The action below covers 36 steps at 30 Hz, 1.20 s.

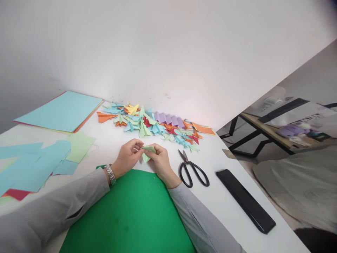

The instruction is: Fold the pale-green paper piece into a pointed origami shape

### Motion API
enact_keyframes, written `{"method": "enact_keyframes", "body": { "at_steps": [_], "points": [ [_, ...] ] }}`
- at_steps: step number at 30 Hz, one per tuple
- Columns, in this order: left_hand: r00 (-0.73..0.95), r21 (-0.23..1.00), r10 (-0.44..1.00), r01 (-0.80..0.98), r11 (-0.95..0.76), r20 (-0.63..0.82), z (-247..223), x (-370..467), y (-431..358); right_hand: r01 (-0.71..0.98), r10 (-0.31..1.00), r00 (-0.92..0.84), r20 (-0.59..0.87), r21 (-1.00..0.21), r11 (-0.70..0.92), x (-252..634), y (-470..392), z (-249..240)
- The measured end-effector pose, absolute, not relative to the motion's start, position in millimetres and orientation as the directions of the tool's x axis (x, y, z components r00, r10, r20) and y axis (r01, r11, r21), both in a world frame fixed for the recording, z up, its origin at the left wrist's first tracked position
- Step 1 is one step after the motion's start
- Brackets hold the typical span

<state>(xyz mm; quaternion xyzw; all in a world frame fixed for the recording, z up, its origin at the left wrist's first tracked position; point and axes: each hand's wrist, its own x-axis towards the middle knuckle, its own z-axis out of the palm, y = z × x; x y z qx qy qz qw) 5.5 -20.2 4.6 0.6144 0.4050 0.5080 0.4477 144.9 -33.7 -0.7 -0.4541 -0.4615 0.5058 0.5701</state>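
Between my two hands is a small piece of folded light green paper [146,157], its lower point hanging down. My left hand [128,157], with a bracelet at the wrist, pinches its left edge. From the right, my right hand [162,162] holds the paper between thumb and fingers. Both hands are just beyond the top edge of a green mat [131,211]. Behind them lies a heap of folded paper pieces [144,123] in several colours, with a purple pleated strip [169,119] among them. Black-handled scissors [187,162] rest right of my right hand, blades slightly apart.
Large coloured sheets [60,110] are stacked at the back left. Smaller cut sheets [47,161] spread over the left side. A long black object [244,200] lies near the table's right edge. Beyond that edge are a wooden shelf [265,128] and a person's sleeve or clothing [297,186].
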Motion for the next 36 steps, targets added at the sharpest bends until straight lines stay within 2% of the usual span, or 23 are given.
{"method": "enact_keyframes", "body": {
  "at_steps": [4,9,15,36],
  "points": [
    [0.166,0.981,0.967,-0.024,-0.194,0.195,7.6,4.7,-18.2,-0.211,0.996,0.015,0.089,-0.973,0.091,146.1,-32.2,-4.5],
    [0.117,0.983,0.982,-0.129,-0.132,0.147,9.5,4.2,-16.3,-0.302,0.997,0.036,0.063,-0.951,0.071,146.4,-29.1,-5.8],
    [0.071,0.976,0.991,-0.195,-0.098,0.113,12.2,4.9,-15.7,-0.268,0.999,0.028,0.041,-0.962,0.047,146.1,-31.5,-1.0],
    [0.084,0.979,0.991,-0.186,-0.088,0.105,14.7,4.0,-16.6,-0.162,0.997,0.04,0.072,-0.984,0.077,145.2,-32.9,-0.9]
  ]
}}
